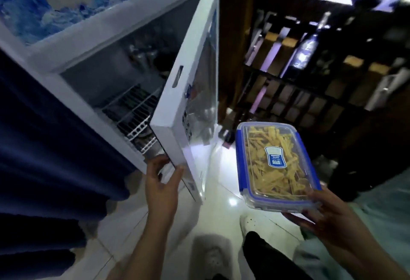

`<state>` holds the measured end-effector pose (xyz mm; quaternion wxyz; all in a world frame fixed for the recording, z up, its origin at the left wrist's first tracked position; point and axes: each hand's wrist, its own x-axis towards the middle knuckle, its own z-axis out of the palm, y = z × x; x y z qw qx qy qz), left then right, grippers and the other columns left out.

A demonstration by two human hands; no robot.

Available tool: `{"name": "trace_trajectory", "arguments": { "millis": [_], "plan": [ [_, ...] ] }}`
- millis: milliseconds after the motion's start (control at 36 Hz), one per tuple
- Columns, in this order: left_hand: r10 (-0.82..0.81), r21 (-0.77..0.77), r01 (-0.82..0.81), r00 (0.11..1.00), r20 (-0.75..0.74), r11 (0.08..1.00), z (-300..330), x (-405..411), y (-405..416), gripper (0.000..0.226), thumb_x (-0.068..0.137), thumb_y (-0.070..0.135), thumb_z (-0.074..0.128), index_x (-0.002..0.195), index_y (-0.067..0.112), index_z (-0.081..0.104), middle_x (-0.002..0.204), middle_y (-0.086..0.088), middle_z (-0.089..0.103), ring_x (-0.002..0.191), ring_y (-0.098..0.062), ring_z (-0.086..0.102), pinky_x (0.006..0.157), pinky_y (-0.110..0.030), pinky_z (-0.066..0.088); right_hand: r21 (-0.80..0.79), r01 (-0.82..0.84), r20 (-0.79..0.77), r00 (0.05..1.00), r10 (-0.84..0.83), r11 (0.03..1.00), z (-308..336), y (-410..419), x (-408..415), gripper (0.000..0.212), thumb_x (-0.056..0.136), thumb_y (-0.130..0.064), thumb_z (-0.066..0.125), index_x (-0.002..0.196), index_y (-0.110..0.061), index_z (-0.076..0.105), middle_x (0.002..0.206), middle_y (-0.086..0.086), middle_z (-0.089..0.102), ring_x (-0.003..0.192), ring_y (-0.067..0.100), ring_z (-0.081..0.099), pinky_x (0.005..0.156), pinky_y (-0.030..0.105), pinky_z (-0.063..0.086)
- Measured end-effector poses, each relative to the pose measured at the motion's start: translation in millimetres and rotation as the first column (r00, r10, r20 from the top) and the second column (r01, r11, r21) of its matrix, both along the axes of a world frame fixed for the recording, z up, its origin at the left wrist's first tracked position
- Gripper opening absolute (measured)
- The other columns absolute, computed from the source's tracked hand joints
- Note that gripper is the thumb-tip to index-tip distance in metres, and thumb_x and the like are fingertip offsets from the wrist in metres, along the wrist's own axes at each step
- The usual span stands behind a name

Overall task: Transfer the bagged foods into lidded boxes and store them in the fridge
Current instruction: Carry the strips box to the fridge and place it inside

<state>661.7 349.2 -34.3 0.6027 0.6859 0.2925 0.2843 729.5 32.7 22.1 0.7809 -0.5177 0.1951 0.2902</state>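
Balancing a clear rectangular plastic box with a blue-clipped lid [276, 164] at lower right of the frame, the right hand [328, 219] grasps its near end, fingers beneath. Pale yellow strips of food fill the box under a blue label. The left hand [160, 182], arm extended at lower centre, grips the bottom corner of the white glass-fronted fridge door [188, 102], which stands ajar. White wire shelves [133, 113] show inside, glossy pale floor tiles [221, 191] below.

Lidded box [275, 166] of yellow strips, fridge door [190, 93] ajar
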Motion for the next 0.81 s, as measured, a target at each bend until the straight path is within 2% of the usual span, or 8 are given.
{"name": "trace_trajectory", "arguments": {
  "millis": [56, 139, 278, 333, 472, 611, 667, 806],
  "plan": [
    [-0.094, 0.021, 0.095, 0.995, -0.016, 0.995, 3.6, 8.2, -12.2, 0.052, 0.083, 0.016, 0.082, 0.108, 0.055, 0.058, 0.114, 0.027, 0.063, 0.115, -0.001, 0.058, 0.102, -0.030, 0.044, -0.015, 0.072, 0.006, 0.997, -0.072, 0.997, 2.5, -16.3, -11.1, 0.040, 0.062, -0.022, 0.077, 0.101, -0.013, 0.076, 0.116, 0.018, 0.071, 0.095, 0.033, 0.073, 0.078, 0.052, 0.059],
    [-0.292, 0.054, 0.295, 0.955, -0.056, 0.954, 14.7, 27.5, -34.4, 0.065, 0.082, 0.015, 0.082, 0.133, 0.041, 0.052, 0.132, 0.017, 0.058, 0.123, -0.002, 0.054, 0.098, -0.023, 0.045, -0.024, 0.152, 0.022, 0.988, -0.152, 0.988, 7.2, -41.9, -21.6, 0.044, 0.054, -0.024, 0.080, 0.097, -0.016, 0.077, 0.110, 0.015, 0.074, 0.085, 0.029, 0.075, 0.072, 0.049, 0.060],
    [-0.483, 0.070, 0.494, 0.866, -0.130, 0.866, 18.7, 71.0, -85.8, 0.060, 0.082, 0.018, 0.082, 0.135, 0.025, 0.056, 0.131, 0.012, 0.064, 0.119, -0.008, 0.060, 0.102, -0.043, 0.051, -0.031, 0.249, 0.035, 0.968, -0.248, 0.968, 11.2, -87.1, -23.2, 0.042, 0.067, -0.020, 0.072, 0.108, -0.015, 0.075, 0.112, 0.018, 0.073, 0.092, 0.036, 0.074, 0.067, 0.044, 0.061],
    [-0.517, 0.075, 0.528, 0.846, -0.134, 0.846, 15.7, 91.7, -108.8, 0.059, 0.081, 0.016, 0.084, 0.133, 0.021, 0.056, 0.127, 0.008, 0.067, 0.115, -0.012, 0.064, 0.099, -0.044, 0.054, -0.030, 0.289, 0.027, 0.957, -0.289, 0.957, 10.5, -106.6, -18.2, 0.043, 0.068, -0.018, 0.071, 0.110, -0.011, 0.073, 0.111, 0.020, 0.073, 0.094, 0.038, 0.072, 0.067, 0.045, 0.061],
    [-0.507, 0.051, 0.515, 0.854, -0.119, 0.856, 8.1, 144.1, -172.8, 0.055, 0.075, 0.016, 0.088, 0.119, 0.027, 0.058, 0.109, 0.010, 0.072, 0.100, -0.013, 0.070, 0.078, -0.025, 0.059, -0.020, 0.359, 0.034, 0.933, -0.358, 0.933, 7.8, -161.5, 5.2, 0.041, 0.065, -0.016, 0.069, 0.105, -0.009, 0.072, 0.108, 0.022, 0.073, 0.094, 0.039, 0.067, 0.070, 0.049, 0.062],
    [-0.479, 0.051, 0.486, 0.871, -0.107, 0.873, 5.3, 200.0, -237.5, 0.051, 0.076, 0.019, 0.088, 0.111, 0.038, 0.056, 0.105, 0.017, 0.070, 0.094, -0.001, 0.068, 0.073, -0.016, 0.056, 0.005, 0.408, 0.017, 0.913, -0.408, 0.913, -5.8, -219.0, 31.9, 0.035, 0.064, -0.014, 0.069, 0.098, -0.014, 0.077, 0.103, 0.019, 0.075, 0.096, 0.040, 0.068, 0.072, 0.051, 0.061],
    [-0.458, 0.041, 0.463, 0.884, -0.095, 0.885, 3.1, 224.5, -262.6, 0.049, 0.076, 0.019, 0.088, 0.107, 0.038, 0.055, 0.106, 0.013, 0.070, 0.096, -0.003, 0.067, 0.075, -0.018, 0.056, 0.003, 0.428, 0.016, 0.904, -0.428, 0.904, -13.2, -240.2, 43.2, 0.033, 0.061, -0.015, 0.071, 0.094, -0.015, 0.078, 0.100, 0.018, 0.075, 0.092, 0.039, 0.069, 0.069, 0.050, 0.062],
    [-0.374, -0.022, 0.373, 0.925, -0.075, 0.928, 0.3, 283.5, -319.6, 0.045, 0.079, 0.016, 0.084, 0.099, 0.038, 0.050, 0.107, 0.006, 0.066, 0.098, -0.008, 0.065, 0.086, -0.036, 0.055, 0.006, 0.432, 0.032, 0.901, -0.432, 0.902, -24.2, -279.5, 66.5, 0.035, 0.056, -0.021, 0.074, 0.091, -0.019, 0.079, 0.097, 0.014, 0.077, 0.079, 0.031, 0.075, 0.063, 0.043, 0.062]
  ]
}}
